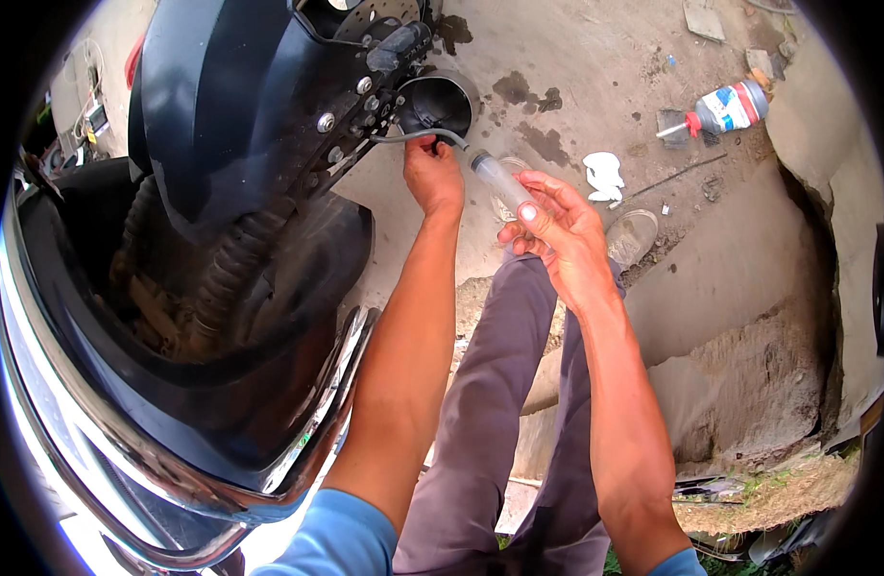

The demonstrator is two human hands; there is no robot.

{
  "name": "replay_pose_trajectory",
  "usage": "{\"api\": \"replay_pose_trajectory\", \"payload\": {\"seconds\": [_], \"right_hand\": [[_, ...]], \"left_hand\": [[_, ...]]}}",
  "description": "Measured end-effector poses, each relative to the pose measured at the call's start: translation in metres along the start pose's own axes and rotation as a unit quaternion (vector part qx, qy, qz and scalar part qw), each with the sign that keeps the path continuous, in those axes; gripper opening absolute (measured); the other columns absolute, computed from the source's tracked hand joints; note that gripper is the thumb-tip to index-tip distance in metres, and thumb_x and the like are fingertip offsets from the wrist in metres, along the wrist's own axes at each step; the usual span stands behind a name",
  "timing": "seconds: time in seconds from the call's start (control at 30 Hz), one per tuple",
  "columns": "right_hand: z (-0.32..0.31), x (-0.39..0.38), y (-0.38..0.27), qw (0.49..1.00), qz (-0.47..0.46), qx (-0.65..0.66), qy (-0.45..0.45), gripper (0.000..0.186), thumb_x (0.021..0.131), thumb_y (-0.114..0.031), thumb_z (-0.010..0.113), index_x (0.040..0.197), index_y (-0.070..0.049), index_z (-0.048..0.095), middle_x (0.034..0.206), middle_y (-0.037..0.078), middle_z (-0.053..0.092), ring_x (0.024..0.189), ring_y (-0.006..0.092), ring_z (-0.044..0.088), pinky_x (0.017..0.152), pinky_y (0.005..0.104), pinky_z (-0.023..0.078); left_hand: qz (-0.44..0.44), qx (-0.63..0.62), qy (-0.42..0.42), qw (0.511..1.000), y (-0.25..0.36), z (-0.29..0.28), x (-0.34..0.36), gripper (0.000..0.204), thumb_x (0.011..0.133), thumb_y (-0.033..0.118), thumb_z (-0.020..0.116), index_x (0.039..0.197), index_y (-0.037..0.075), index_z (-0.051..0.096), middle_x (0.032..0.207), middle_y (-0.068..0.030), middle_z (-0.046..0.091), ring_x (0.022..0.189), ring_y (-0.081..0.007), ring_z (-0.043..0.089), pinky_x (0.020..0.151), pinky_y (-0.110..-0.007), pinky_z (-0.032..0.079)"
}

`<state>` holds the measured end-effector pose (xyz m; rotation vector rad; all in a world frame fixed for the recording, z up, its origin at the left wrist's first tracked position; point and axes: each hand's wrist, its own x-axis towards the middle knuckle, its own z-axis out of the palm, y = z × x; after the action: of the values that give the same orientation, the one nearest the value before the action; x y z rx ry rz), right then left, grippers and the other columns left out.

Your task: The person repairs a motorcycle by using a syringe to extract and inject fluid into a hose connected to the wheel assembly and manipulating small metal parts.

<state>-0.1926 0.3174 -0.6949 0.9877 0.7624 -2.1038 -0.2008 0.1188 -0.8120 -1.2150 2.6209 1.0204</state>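
Note:
A clear plastic syringe (500, 180) lies slanted in my right hand (562, 230), its barrel held between thumb and fingers. From its dark tip a thin grey hose (432, 132) arches left to the bolted metal parts (351, 125) beside the black front fender (226, 106) of a motorbike. My left hand (434, 178) is closed at the middle of the hose, its fingertips curled and partly hidden. Just beyond that hand, a round dark open container (438, 102) stands close against the metal parts. What it holds cannot be made out.
Wet stains (530, 93) mark the concrete floor. At the right lie a grey bottle (733, 107) with a red cap, a crumpled white cloth or paper (604, 176) and a thin dark rod (674, 180). A chrome bar (173, 480) curves round the motorbike's black bodywork at lower left.

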Motion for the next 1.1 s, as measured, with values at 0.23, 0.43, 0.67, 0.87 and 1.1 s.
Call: {"api": "replay_pose_trajectory", "payload": {"seconds": [0.23,0.43,0.67,0.87,1.1], "right_hand": [[0.001,-0.010,0.016,0.999,-0.017,-0.033,-0.002,0.051,0.090,-0.007,0.069,0.135,0.003,0.048,0.128,0.018,0.055,0.088,0.0208,0.068,0.071,0.0292,0.053],[-0.005,-0.016,0.016,1.000,0.021,-0.013,0.005,0.053,0.092,-0.008,0.067,0.139,0.002,0.046,0.108,0.014,0.064,0.084,0.0179,0.067,0.070,0.0284,0.051],[-0.001,-0.009,0.018,0.998,0.000,-0.059,-0.013,0.053,0.095,-0.014,0.065,0.142,-0.002,0.045,0.113,0.016,0.067,0.071,0.0140,0.061,0.061,0.0247,0.047],[-0.010,-0.012,0.016,1.000,0.018,-0.019,-0.005,0.052,0.094,-0.014,0.066,0.142,-0.004,0.046,0.108,0.014,0.068,0.065,0.0109,0.053,0.058,0.0239,0.043],[-0.012,-0.028,0.015,0.998,0.038,-0.040,-0.002,0.050,0.093,-0.014,0.068,0.139,-0.007,0.051,0.096,0.011,0.069,0.063,0.0076,0.049,0.056,0.0222,0.039]], "left_hand": [[0.059,0.191,-0.002,0.980,-0.011,0.009,0.013,0.021,0.078,0.004,0.067,0.098,0.004,0.063,0.098,-0.0153,0.067,0.093,-0.0350,0.063,0.082,-0.045,0.051],[0.058,0.239,-0.015,0.969,-0.006,0.012,0.016,0.020,0.079,0.004,0.067,0.099,0.005,0.065,0.102,-0.0129,0.067,0.102,-0.0326,0.060,0.088,-0.043,0.049],[0.166,0.233,-0.003,0.958,-0.019,0.007,0.023,0.018,0.081,0.003,0.065,0.099,0.003,0.064,0.103,-0.0131,0.066,0.104,-0.0331,0.057,0.091,-0.044,0.046],[-0.113,-0.203,-0.074,0.970,0.032,-0.010,-0.032,0.023,0.098,0.016,0.052,0.115,0.002,0.057,0.110,-0.0103,0.065,0.098,-0.0222,0.059,0.085,-0.037,0.046],[-0.253,-0.465,-0.032,0.848,0.068,-0.048,-0.022,0.044,0.105,0.042,0.038,0.125,0.004,0.050,0.121,-0.0147,0.061,0.105,-0.0239,0.058,0.087,-0.036,0.046]]}}
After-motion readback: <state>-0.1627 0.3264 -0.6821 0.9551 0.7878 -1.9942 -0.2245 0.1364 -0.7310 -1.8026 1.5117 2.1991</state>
